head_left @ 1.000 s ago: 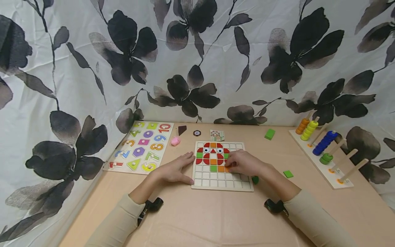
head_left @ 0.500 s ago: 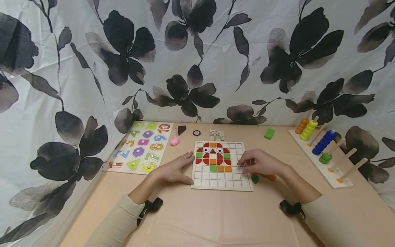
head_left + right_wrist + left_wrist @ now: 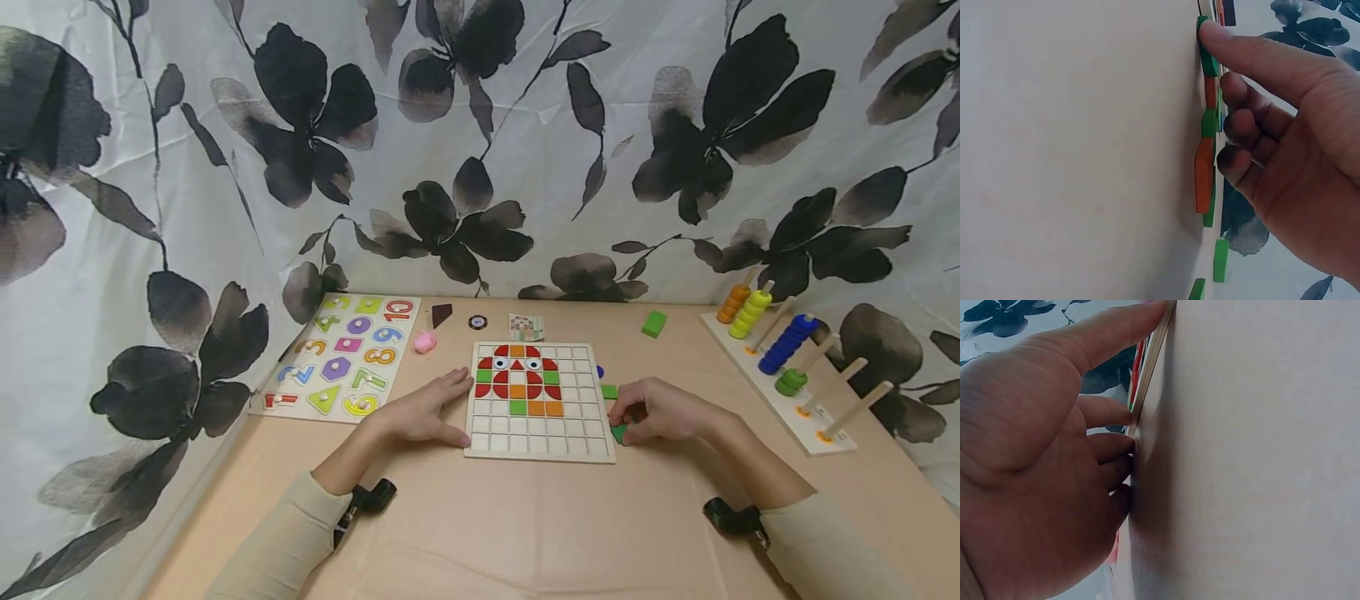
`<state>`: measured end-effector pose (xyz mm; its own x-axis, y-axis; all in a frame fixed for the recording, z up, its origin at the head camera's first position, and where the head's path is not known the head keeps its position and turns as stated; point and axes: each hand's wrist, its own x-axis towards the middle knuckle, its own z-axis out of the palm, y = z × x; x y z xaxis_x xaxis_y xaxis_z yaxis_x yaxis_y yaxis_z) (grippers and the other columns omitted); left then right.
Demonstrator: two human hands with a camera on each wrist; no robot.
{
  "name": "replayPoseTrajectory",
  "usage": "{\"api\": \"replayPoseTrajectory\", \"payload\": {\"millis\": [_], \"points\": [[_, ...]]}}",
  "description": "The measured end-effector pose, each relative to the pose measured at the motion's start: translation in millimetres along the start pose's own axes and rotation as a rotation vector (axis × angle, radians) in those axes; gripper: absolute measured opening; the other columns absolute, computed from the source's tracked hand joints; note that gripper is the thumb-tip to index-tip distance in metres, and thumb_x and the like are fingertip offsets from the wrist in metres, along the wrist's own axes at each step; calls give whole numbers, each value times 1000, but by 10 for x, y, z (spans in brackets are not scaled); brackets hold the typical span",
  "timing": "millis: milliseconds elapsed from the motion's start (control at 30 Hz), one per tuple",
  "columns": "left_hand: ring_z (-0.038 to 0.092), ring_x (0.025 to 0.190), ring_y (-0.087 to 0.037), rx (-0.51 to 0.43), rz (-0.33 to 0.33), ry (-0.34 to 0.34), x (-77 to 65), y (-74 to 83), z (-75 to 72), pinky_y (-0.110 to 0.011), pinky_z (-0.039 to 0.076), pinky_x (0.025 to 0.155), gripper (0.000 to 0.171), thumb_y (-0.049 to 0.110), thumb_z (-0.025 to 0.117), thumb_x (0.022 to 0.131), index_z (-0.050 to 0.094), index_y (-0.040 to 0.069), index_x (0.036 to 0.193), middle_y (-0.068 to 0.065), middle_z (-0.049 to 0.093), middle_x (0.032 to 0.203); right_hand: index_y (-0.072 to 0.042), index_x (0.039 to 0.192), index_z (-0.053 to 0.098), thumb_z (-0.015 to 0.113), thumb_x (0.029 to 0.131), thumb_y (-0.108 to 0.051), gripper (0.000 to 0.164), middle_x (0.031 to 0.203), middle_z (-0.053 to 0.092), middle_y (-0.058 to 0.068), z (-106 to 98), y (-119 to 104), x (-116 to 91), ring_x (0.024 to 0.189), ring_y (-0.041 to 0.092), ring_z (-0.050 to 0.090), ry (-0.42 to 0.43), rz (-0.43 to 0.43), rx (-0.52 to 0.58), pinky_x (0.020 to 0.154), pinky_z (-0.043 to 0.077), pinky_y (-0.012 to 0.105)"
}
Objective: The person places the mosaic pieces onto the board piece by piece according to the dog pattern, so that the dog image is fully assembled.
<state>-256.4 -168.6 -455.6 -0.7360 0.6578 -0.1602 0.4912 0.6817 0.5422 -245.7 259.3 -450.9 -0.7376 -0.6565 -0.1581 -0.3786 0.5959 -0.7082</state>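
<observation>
A white gridded board (image 3: 577,427) lies on the table, with red, green, orange and white tiles forming an owl-like figure (image 3: 517,373) in its upper left part. My left hand (image 3: 423,411) rests against the board's left edge, thumb and fingers extended; the left wrist view shows the fingertips touching the board's side (image 3: 1147,381). Just right of the board, my right hand (image 3: 663,410) pinches a green tile (image 3: 618,433). In the right wrist view, the thumb lies on that tile while the other fingers curl behind it. Loose orange tiles (image 3: 1204,178) and green ones lie beside that hand.
A number-and-shape puzzle board (image 3: 348,344) lies at the left. Behind the gridded board are a picture card (image 3: 527,328), a round black token (image 3: 477,322), a dark piece (image 3: 442,314) and a pink lump (image 3: 425,342). A peg stacker (image 3: 780,392) stands right; a green block (image 3: 655,324) lies nearer.
My right hand has left an orange tile in the figure's lower row and moved right, off the board, to a green tile. The left hand has stayed at the board's edge.
</observation>
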Motion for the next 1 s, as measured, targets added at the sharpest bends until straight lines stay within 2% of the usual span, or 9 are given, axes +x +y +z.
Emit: {"api": "replayPoseTrajectory", "payload": {"millis": [167,300,433,533,667,833,1000], "points": [[6,148,-25,7,1,-2,9,0,-8,-42,11,118,101,54,74,76,24,11,153,-7,10,161,-18,85,68,81,77,-19,16,80,63,0,-50,-18,9,72,18,56,11,25,46,58,46,24],[6,148,-25,14,5,1,8,-4,-13,-42,11,118,101,54,74,76,24,10,153,-8,10,161,-16,91,72,79,80,-21,14,80,66,-1,-101,-71,78,72,19,58,79,38,83,59,49,24],[6,148,-25,3,4,-3,1,0,-15,-43,11,118,101,53,75,76,24,11,153,-8,9,161,-14,97,75,77,82,-17,16,88,69,-5,-85,-134,228,78,19,59,181,-34,45,66,53,26],[6,148,-25,-6,3,-7,-2,9,-12,-43,11,118,101,53,75,76,24,11,153,-8,9,161,-14,96,76,76,82,-14,14,92,70,-7,-25,-184,347,82,17,60,221,-109,-10,71,54,26],[6,148,-26,-6,5,-4,-4,17,-6,-44,11,118,101,52,75,76,24,10,153,-8,10,161,-17,94,76,77,81,-15,13,93,70,-8,71,-248,470,86,14,59,218,-160,-76,73,53,25],[5,148,-25,-8,-2,-1,-6,20,-4,-44,11,118,100,51,75,77,24,10,153,-8,9,161,-22,88,76,81,78,-19,12,85,69,-10,137,-297,550,77,12,57,207,-155,-180,66,51,24],[5,148,-24,-13,-5,-6,-4,24,-2,-43,10,118,100,50,76,76,24,11,153,-7,9,162,-22,88,77,82,77,-19,13,85,68,-12,144,-289,569,73,8,59,124,-152,-193,65,53,23]]}}
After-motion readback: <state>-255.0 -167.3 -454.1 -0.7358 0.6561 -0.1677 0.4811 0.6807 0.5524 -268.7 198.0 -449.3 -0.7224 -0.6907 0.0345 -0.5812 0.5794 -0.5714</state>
